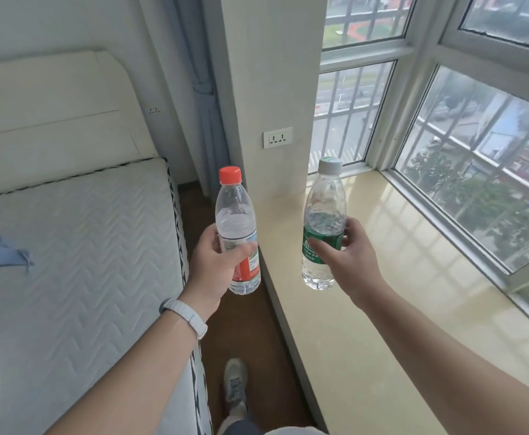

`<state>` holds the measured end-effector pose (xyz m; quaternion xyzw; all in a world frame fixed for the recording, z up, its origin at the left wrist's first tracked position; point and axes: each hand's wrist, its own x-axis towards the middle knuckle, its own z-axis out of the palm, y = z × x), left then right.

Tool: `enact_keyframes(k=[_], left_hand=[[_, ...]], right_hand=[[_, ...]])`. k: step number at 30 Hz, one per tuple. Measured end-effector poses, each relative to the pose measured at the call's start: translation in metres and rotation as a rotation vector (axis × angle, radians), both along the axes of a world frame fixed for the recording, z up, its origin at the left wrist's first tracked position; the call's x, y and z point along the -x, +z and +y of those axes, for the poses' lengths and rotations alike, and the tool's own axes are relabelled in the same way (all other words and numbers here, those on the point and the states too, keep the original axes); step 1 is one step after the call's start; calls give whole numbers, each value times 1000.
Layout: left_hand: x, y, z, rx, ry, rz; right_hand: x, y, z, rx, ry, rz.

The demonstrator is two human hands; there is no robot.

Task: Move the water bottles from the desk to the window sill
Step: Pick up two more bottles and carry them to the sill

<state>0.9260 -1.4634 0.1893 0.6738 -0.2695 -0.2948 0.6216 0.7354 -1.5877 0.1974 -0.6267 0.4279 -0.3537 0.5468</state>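
My left hand [216, 265] is gripping the red-capped bottle [237, 221] upright, just left of the window sill [407, 246]. My right hand [347, 255] is holding the green-labelled bottle [324, 215] upright over the sill's left side.

We see three surfaces here. On the right, a cream, glossy window sill [398, 277] runs from near to far along the foot of the window [482, 171], and its polished top mirrors the bright glass. On the left lies a white quilted mattress [84, 246], with a small crumpled blue cloth [4, 254] resting on it toward its left edge. Between the mattress and the sill we see a narrow strip of dark brown floor [244, 324], and a pale shoe [235, 384] stands on it at the near end.
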Motion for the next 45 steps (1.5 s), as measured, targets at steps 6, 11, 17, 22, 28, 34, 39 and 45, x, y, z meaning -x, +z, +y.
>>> enact_keyframes(k=[6,11,17,22,28,34,39,45], left_hand=[[-55,-10,-68,15,-129,33],[-106,-20,-129,-26,-264,77],[-148,-26,-191,-40,-423,134],[-172,-28,-218,-40,-461,152],[-182,-47,-250,-104,-521,127],[-164,-65,-284,-190,-580,102],[-137,-62,-318,-239,-658,59],[-94,-56,-359,-219,-721,23]], right_hand=[[-31,-9,-41,7,-131,53],[-68,-15,-77,-26,-274,90],[-125,-15,-112,2,-372,95],[-142,-19,-130,-6,-409,106],[-136,-36,-150,-71,-482,84],[-112,-67,-171,-148,-538,76],[-90,-79,-200,-189,-559,66],[-51,-79,-232,-189,-618,34]])
